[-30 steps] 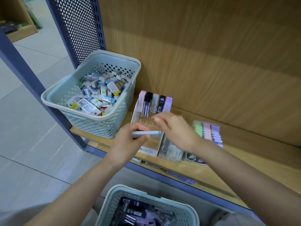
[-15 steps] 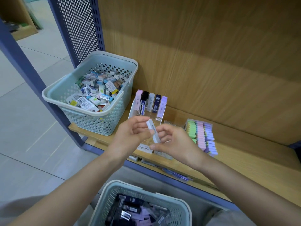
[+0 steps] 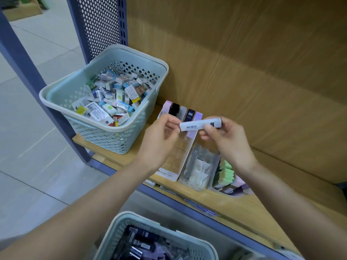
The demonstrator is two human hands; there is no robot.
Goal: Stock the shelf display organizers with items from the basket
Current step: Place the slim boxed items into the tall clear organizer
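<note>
Above wooden shelf (image 3: 293,177), left hand (image 3: 159,141) and right hand (image 3: 228,140) pinch one white case (image 3: 197,125).

The left hand (image 3: 159,141) and the right hand (image 3: 230,141) are bare, as are both long forearms up to the lower edge. A patch of pale grey cloth (image 3: 7,241) shows under the left forearm (image 3: 84,212); which garment cannot be told.

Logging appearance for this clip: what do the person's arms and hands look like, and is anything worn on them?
Both are bare. The left hand and right hand have no gloves, and no ring, watch or bracelet shows. The left forearm and right forearm are unsleeved down to the frame's edge; any sleeve higher up is out of view.
</note>
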